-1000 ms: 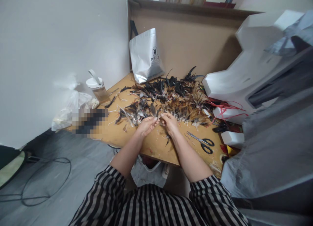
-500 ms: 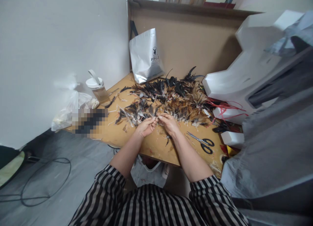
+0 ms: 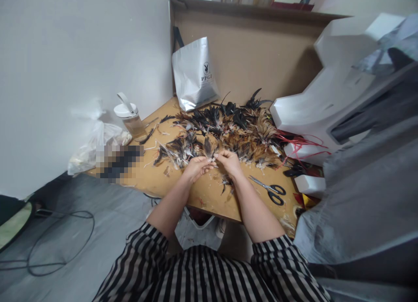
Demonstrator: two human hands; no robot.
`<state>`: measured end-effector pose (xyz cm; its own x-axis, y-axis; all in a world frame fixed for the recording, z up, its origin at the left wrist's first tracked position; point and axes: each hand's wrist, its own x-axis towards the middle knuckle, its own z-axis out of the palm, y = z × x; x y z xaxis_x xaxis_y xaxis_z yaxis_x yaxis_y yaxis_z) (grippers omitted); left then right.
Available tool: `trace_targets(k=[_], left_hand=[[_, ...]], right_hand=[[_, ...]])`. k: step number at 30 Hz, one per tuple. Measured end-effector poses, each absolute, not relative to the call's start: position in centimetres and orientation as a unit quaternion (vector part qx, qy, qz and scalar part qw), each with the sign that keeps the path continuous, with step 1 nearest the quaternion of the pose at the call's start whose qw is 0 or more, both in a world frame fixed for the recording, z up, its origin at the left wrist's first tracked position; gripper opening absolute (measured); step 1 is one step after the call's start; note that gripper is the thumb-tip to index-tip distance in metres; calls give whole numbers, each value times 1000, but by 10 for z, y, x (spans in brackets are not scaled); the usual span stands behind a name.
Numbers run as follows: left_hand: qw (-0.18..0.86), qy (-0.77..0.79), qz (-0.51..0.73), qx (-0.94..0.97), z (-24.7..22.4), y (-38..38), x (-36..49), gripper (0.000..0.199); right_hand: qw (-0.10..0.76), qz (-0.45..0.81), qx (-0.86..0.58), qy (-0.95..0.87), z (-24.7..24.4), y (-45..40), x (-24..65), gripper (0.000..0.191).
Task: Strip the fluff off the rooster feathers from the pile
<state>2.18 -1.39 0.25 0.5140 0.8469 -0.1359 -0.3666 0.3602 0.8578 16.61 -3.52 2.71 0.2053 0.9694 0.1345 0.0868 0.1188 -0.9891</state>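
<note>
– While you look down past the striped sleeves [image 3: 145, 245], what lies nearest on the bench [image 3: 202, 199]?

– Scissors [image 3: 270, 188] at the right, handles near and blades pointing left and away, just beside the right forearm; a few loose feathers [image 3: 224, 182] lie on that forearm's left

– And the hands?

– Close together over the middle. The left hand [image 3: 196, 167] has its fingers closed on the pale quill ends of a small feather bunch [image 3: 209, 145], whose dark brown tips point away. The right hand [image 3: 229, 163] pinches at the same quill ends; whether its fingers grip them or something thin there, I cannot tell

– What is just beyond?

– A near row of brown feathers [image 3: 243, 148], on both sides of the held bunch, and a tied plastic bag [image 3: 94, 151] at the left

– And farthest?

– A darker far row [image 3: 240, 117], a lidded bottle [image 3: 134, 127] at the left, then a silver bag [image 3: 192, 77] standing before a brown panel [image 3: 257, 53]
</note>
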Motion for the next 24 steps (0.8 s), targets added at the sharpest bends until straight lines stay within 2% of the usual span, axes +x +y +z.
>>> trace_targets(k=[6, 15, 24], left_hand=[[754, 322, 367, 439, 11, -19, 23, 24], [744, 304, 404, 437, 5, -16, 23, 24], [759, 285, 423, 405, 2, -13, 24, 20]], right_hand=[[541, 367, -541, -529, 26, -35, 168, 28], [539, 446, -519, -491, 25, -35, 164, 26], [574, 425, -498, -492, 19, -33, 163, 24]])
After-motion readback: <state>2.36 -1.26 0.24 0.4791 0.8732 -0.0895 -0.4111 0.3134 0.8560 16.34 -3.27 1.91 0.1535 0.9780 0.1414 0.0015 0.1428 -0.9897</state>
